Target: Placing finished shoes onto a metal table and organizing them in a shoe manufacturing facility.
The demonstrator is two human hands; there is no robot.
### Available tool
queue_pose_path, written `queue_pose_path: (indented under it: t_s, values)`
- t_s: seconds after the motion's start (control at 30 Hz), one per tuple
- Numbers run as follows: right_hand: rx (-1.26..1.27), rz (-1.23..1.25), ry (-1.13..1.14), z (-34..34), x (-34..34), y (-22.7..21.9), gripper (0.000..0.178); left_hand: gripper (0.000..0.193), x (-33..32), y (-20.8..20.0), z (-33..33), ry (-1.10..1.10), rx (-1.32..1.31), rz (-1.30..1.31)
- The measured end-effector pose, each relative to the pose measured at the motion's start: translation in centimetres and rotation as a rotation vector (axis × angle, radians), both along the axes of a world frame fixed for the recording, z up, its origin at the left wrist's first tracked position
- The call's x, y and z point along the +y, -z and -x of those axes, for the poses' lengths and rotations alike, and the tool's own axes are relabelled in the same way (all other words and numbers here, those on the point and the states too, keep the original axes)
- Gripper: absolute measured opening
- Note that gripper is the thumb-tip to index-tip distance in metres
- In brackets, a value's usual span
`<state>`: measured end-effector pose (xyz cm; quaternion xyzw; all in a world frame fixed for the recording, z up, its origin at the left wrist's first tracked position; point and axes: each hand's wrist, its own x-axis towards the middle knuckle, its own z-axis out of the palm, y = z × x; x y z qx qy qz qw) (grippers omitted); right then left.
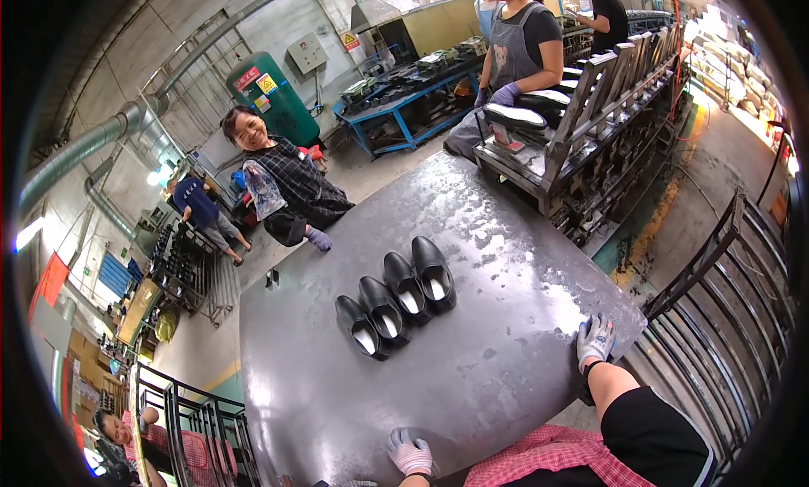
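Note:
Several black slip-on shoes [428,258] with pale insoles stand side by side in a row on a grey metal tabletop [371,411], toes pointing away from me. My left hand [409,453], in a pale striped work glove, lies on the table's near edge with its fingers stretched out. Resting near the table's right corner is my right hand [596,339], gloved in white and grey, fingers apart. Neither hand holds anything, and both are well short of the shoes.
Beyond the table's left side stands a person in a dark checked apron [316,188], one purple-gloved hand at its edge. Another person in an apron [527,53] is beside a shoe rack conveyor [581,141] at the far right. Black metal racks [716,318] flank the table.

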<state>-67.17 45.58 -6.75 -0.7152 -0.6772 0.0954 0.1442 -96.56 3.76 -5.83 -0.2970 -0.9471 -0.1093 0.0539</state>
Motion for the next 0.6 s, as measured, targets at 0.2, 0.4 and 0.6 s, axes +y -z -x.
queue_pose_path:
  t_s: [0.2,0.4,0.6]
  values:
    - [0.008,-0.004,0.029,-0.1,0.1,0.3,0.052,0.051,0.1,0.2,0.0,-0.002,-0.013,0.011]
    - [0.018,-0.052,0.026,-0.2,0.3,1.2,0.051,0.051,0.0,0.5,0.2,-0.007,-0.022,0.021]
    - [-0.009,-0.073,0.011,-0.5,0.3,1.6,0.051,0.052,0.4,-0.7,0.1,0.010,-0.029,0.021]
